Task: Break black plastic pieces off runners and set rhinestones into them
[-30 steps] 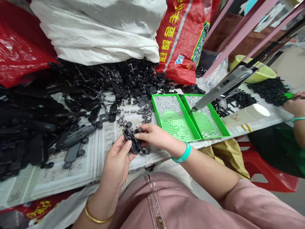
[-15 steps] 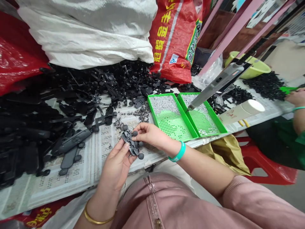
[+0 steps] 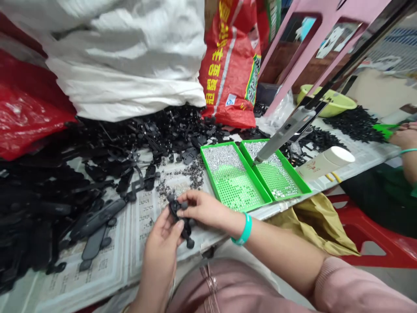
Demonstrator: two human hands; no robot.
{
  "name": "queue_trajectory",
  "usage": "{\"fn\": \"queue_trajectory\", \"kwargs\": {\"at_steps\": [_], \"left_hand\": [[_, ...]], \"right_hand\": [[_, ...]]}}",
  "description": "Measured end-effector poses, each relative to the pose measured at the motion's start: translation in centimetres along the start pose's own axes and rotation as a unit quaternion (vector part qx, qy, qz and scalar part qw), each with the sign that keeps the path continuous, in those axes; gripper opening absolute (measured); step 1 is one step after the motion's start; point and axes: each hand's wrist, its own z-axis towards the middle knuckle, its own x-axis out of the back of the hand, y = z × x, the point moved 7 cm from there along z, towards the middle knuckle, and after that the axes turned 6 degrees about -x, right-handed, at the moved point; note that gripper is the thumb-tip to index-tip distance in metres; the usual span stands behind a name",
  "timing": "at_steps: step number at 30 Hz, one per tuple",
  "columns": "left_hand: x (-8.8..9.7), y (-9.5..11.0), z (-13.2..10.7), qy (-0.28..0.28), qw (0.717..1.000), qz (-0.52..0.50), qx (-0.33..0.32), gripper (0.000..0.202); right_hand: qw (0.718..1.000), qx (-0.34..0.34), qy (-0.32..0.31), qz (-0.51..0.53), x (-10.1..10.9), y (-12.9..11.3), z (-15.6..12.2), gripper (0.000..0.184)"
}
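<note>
Close to the table's front edge I hold a black plastic part with round knobs (image 3: 186,229); its exact kind is unclear. My left hand (image 3: 164,237) grips its lower side, the thumb lying across it. At its upper right my right hand (image 3: 203,211) pinches it, fingertips partly hidden behind the part. Small dark pieces (image 3: 194,174) lie scattered just beyond my hands. To the right, two green trays (image 3: 240,174) hold many tiny silvery screws. A grey electric screwdriver (image 3: 286,132) slants down with its tip over the trays.
Piles of black plastic parts (image 3: 29,213) cover the left and back. White sacks (image 3: 130,56) and a red sack (image 3: 224,78) stand behind. A white cylindrical bottle (image 3: 325,163) lies right of the trays. Another person's hand (image 3: 405,134) appears at far right, near a yellow-green basin (image 3: 329,101).
My view has tilted, so the table sits lower in the picture. The black part has turned slightly in my hands; both hands keep their hold.
</note>
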Motion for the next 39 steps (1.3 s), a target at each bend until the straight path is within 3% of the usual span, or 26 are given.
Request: {"fn": "queue_trajectory", "kwargs": {"at_steps": [2,5,7,9,10,11,13,14,16,19,23,25,26,28,30,32,35,39], "left_hand": [[0.2,0.0,0.3,-0.002,1.000,0.010,-0.011,0.069],[0.4,0.1,0.7,-0.020,0.999,0.033,-0.004,0.064],[0.5,0.4,0.9,-0.027,0.999,0.043,0.005,0.061],[0.6,1.0,1.1,-0.029,0.999,0.033,0.005,0.060],[0.7,1.3,1.1,-0.027,0.999,0.020,0.005,0.059],[0.6,1.6,1.1,-0.026,1.000,0.006,0.004,0.056],[0.5,2.0,1.1,-0.026,1.000,-0.016,0.004,0.049],[0.4,2.1,1.1,-0.028,0.999,-0.024,0.002,0.047],[0.4,2.3,1.1,-0.027,0.999,-0.035,-0.005,0.047],[0.6,2.2,1.2,-0.021,0.998,-0.057,-0.009,0.050],[0.9,2.4,1.3,-0.008,0.998,-0.062,-0.032,0.050],[0.9,2.7,1.3,-0.004,0.997,-0.056,-0.044,0.050],[0.7,2.8,1.3,-0.007,0.997,-0.056,-0.047,0.050],[0.2,2.9,1.2,-0.026,0.997,-0.057,-0.044,0.049],[-0.4,2.8,1.0,-0.047,0.997,-0.053,-0.035,0.050],[-0.9,2.6,0.8,-0.054,0.997,-0.044,-0.031,0.053],[-1.1,2.5,0.7,-0.041,0.998,-0.034,-0.045,0.055],[-0.6,3.1,0.8,-0.023,0.996,-0.037,-0.074,0.052]], "right_hand": [[1.000,0.013,0.021,0.000,-0.2,0.4,0.0,0.023],[0.998,0.027,0.036,-0.036,0.1,0.6,0.3,0.024],[0.993,0.056,-0.033,-0.100,-0.1,-0.5,0.5,0.027],[0.969,0.092,-0.104,-0.206,-0.1,-2.5,0.9,0.027],[0.952,0.117,-0.064,-0.275,0.8,-3.9,1.4,0.021],[0.925,0.144,0.031,-0.349,2.2,-5.6,2.0,0.019],[0.815,0.139,0.223,-0.517,4.8,-8.4,3.4,0.029],[0.794,0.125,0.252,-0.539,5.3,-9.0,4.3,0.036],[0.774,0.114,0.267,-0.562,5.8,-9.3,6.3,0.037],[0.762,0.106,0.256,-0.586,6.0,-9.0,8.2,0.024],[0.750,0.114,0.263,-0.596,6.3,-9.4,6.5,0.028],[0.757,0.151,0.276,-0.572,5.9,-9.7,4.0,0.029],[0.774,0.211,0.290,-0.522,5.6,-10.0,2.3,0.029],[0.836,0.283,0.260,-0.391,4.8,-9.2,-0.3,0.023],[0.920,0.240,0.192,-0.243,4.3,-6.8,-1.0,0.028],[0.973,0.166,0.127,-0.099,3.8,-4.1,-0.8,0.027],[0.987,0.114,0.109,-0.014,4.0,-2.0,-0.7,0.018],[0.967,0.125,0.142,-0.171,5.1,-2.1,-2.3,0.007]]}}
